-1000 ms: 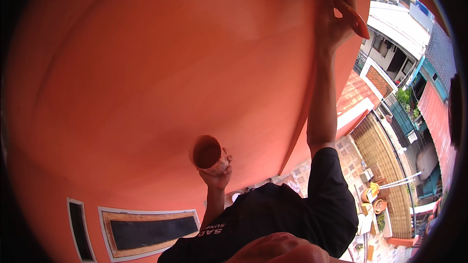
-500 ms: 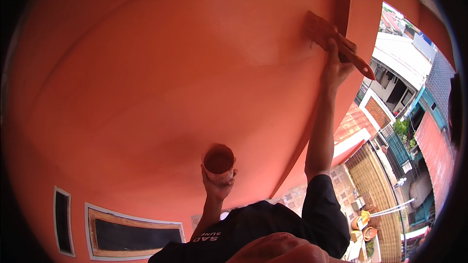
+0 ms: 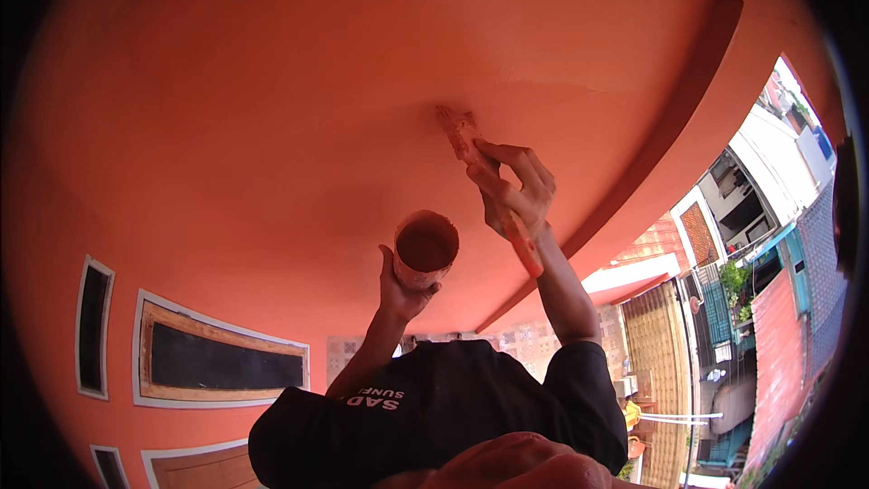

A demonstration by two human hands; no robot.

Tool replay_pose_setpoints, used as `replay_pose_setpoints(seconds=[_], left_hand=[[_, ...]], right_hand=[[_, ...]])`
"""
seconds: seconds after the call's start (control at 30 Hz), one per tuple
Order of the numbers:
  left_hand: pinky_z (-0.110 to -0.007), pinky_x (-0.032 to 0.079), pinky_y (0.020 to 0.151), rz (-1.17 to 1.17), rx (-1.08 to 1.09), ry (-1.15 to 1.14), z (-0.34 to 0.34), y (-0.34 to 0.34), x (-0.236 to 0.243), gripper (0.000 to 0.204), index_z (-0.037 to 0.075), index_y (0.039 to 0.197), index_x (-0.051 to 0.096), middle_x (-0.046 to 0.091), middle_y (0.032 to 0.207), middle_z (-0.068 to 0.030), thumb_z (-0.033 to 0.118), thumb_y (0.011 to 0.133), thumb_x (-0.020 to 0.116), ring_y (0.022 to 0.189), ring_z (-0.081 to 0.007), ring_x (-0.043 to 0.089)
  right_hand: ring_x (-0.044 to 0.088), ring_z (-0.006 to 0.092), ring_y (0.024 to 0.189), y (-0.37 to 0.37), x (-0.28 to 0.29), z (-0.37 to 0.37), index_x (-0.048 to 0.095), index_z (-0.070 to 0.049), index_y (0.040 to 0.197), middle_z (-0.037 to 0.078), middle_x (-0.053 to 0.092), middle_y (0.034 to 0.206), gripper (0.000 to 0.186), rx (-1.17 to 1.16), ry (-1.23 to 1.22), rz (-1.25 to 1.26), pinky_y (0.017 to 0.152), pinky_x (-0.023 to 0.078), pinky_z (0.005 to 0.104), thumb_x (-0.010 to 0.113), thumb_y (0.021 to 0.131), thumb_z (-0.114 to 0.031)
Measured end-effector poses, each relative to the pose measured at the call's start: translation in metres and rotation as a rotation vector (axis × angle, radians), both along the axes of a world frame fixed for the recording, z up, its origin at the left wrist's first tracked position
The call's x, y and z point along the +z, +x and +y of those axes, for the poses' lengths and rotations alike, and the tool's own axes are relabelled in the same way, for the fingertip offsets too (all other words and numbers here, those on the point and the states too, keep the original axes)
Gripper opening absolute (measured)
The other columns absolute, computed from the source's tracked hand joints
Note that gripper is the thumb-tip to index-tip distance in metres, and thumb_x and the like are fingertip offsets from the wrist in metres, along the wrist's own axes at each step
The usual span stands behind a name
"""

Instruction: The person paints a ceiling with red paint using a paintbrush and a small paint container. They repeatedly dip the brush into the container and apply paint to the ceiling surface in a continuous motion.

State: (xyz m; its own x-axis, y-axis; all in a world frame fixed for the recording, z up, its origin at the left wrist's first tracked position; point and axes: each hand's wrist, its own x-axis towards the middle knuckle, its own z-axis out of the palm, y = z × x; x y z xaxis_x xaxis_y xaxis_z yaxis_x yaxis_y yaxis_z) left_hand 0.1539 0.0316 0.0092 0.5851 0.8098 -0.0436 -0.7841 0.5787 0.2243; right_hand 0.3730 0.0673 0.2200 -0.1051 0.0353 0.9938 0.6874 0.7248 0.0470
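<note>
Spreading broadly to the left of the brush [image 3: 462,138], the smooth orange surface [image 3: 272,109] leaves wide sideways room; to the right, a dark curved step [image 3: 652,149] bounds it, well apart from the bristles. The right hand [image 3: 520,183] is closed narrowly around the brush's handle, bristles pointing far and left; whether they touch the surface I cannot tell. Nearer and to the left, the left hand [image 3: 405,299] grips an orange-smeared cup [image 3: 422,273], well apart from the framed window [image 3: 226,358].

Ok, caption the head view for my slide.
Right hand holds a paintbrush at an orange-red surface; the left hand holds a round cup.
</note>
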Motion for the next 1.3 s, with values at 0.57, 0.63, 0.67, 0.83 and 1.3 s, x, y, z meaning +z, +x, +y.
replay_pose_setpoints(seconds=[0.57, 0.63, 0.67, 0.83, 1.3], left_hand=[[-0.046, 0.065, 0.062, 0.023, 0.097, -0.122, -0.041, -0.037, -0.023, 0.084, 0.021, 0.145, 0.049, 0.061, 0.135, -0.0097, 0.084, 0.091, 0.036, 0.113, -0.0309, 0.067], [-0.044, 0.064, 0.06, 0.015, 0.08, -0.124, -0.043, -0.039, -0.027, 0.082, 0.021, 0.143, 0.051, 0.063, 0.131, -0.0083, 0.083, 0.092, 0.035, 0.109, -0.0295, 0.068], [-0.04, 0.06, 0.056, 0.056, 0.1, -0.163, -0.044, -0.037, -0.029, 0.077, 0.022, 0.139, 0.054, 0.066, 0.125, -0.0057, 0.081, 0.094, 0.035, 0.103, -0.026, 0.07], [-0.035, 0.053, 0.054, 0.124, 0.143, -0.201, -0.051, -0.034, -0.038, 0.068, 0.022, 0.135, 0.057, 0.068, 0.12, -0.0018, 0.075, 0.099, 0.035, 0.097, -0.0196, 0.07], [-0.05, 0.049, 0.108, 0.221, 0.208, -0.067, -0.054, -0.035, -0.048, 0.071, 0.005, 0.15, 0.044, 0.053, 0.148, -0.0144, 0.058, 0.106, 0.03, 0.136, -0.0307, 0.053]], right_hand=[[0.059, 0.0225, 0.115, 0.074, -0.055, -0.055, 0.062, 0.005, 0.125, 0.016, 0.055, 0.128, 0.035, 0.055, -0.434, 0.979, 0.094, 0.051, 0.0393, 0.057, 0.105, -0.023], [0.058, 0.0243, 0.114, 0.032, -0.078, -0.06, 0.054, 0.003, 0.126, 0.014, 0.057, 0.123, 0.028, 0.402, -0.636, 1.038, 0.1, 0.048, 0.0393, 0.058, 0.103, -0.014], [0.056, 0.0218, 0.113, 0.017, -0.087, -0.064, 0.055, 0.002, 0.122, 0.012, 0.057, 0.122, 0.03, 0.464, -0.788, 0.986, 0.1, 0.046, 0.0367, 0.064, 0.101, -0.018], [0.056, 0.0197, 0.113, -0.013, -0.11, -0.073, 0.056, 0.0, 0.122, 0.008, 0.06, 0.116, 0.036, 0.723, -1.083, 0.851, 0.102, 0.043, 0.037, 0.072, 0.096, -0.019], [0.069, 0.0181, 0.08, -0.017, -0.08, -0.068, 0.071, 0.008, 0.095, 0.012, 0.069, 0.107, 0.006, 0.717, -1.439, 0.267, 0.065, 0.054, 0.0288, 0.071, 0.091, 0.003]])
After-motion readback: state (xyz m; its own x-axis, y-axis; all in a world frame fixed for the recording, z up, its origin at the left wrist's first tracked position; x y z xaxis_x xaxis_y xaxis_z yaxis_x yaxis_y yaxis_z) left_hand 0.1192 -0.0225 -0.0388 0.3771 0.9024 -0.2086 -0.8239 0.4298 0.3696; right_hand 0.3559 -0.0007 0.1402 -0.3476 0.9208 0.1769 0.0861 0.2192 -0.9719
